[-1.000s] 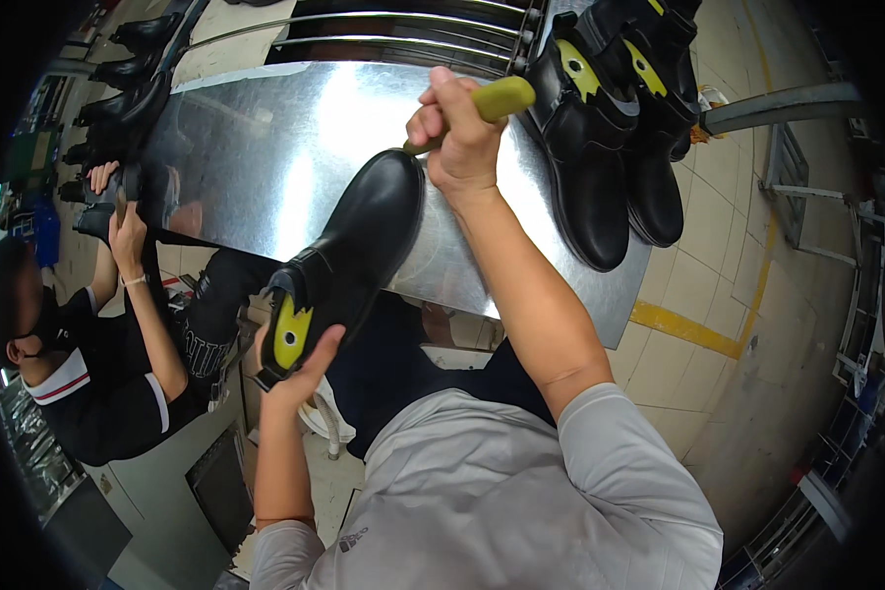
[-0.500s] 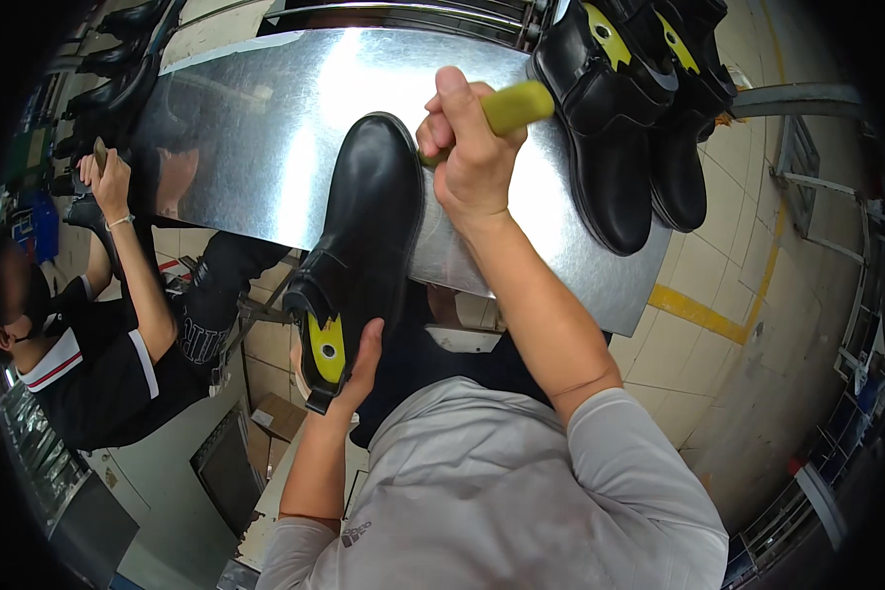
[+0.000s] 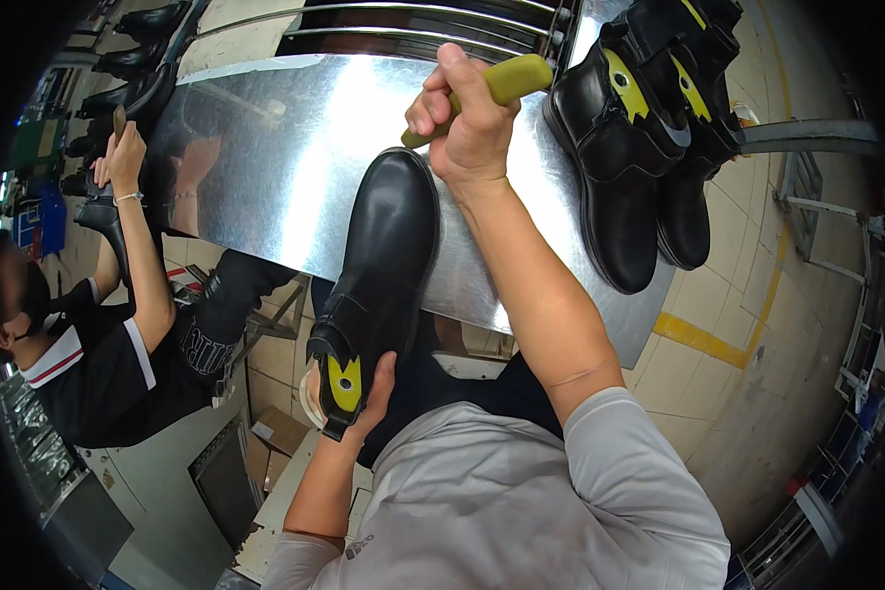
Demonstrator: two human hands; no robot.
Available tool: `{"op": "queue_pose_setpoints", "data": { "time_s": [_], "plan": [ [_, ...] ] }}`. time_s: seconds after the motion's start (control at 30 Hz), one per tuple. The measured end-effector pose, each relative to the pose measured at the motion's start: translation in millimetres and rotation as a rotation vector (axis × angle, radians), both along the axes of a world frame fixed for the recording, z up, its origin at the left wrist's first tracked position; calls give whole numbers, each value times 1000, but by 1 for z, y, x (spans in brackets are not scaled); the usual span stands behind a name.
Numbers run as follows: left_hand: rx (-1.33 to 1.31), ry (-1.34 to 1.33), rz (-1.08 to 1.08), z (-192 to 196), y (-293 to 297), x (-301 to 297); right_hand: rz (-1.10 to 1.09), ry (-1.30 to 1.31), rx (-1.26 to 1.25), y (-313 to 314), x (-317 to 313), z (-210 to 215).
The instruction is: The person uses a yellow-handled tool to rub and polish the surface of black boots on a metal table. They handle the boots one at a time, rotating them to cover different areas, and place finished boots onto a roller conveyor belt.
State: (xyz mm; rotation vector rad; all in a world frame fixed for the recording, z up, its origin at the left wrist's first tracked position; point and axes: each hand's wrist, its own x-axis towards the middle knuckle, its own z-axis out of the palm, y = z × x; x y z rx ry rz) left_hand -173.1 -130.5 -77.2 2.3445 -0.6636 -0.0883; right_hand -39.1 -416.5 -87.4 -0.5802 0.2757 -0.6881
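Observation:
A black leather ankle boot (image 3: 391,226) lies sole-down across the near edge of the metal table, toe pointing away from me. A yellow piece with a dark eyelet (image 3: 345,383) shows in its opening. My left hand (image 3: 372,401) is closed around the heel end, thumb on the right side; its other fingers are mostly hidden under the boot. My right hand (image 3: 474,128) is closed around an olive-green rounded stick (image 3: 521,79). The stick's lower end is right at the boot's toe; I cannot tell whether it touches.
More black boots (image 3: 619,206) stand at the right end of the shiny metal table (image 3: 256,147). Metal rails (image 3: 423,25) run behind it. At the left, a co-worker (image 3: 98,374) holds a tool over a dark boot. More boots (image 3: 118,103) line the far left.
My right hand and the stick have moved up from the boot's right side to the toe tip. The whole view has shifted slightly, with the boot now lower and further right.

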Motion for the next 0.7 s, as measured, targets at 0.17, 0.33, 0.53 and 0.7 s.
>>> {"op": "queue_pose_setpoints", "data": {
  "time_s": [0.17,0.33,0.53,0.7],
  "plan": [
    [-35,21,-4,-6,2,0,35,-22,-16,-3,-6,2],
    [-43,-28,-54,6,-9,9,52,-12,4,-6,-8,-9],
    [-82,-22,-44,10,-15,11,15,85,-15,-3,-14,-15],
    [56,-3,-54,18,-27,-3,-77,63,86,7,-42,-19]
  ]
}}
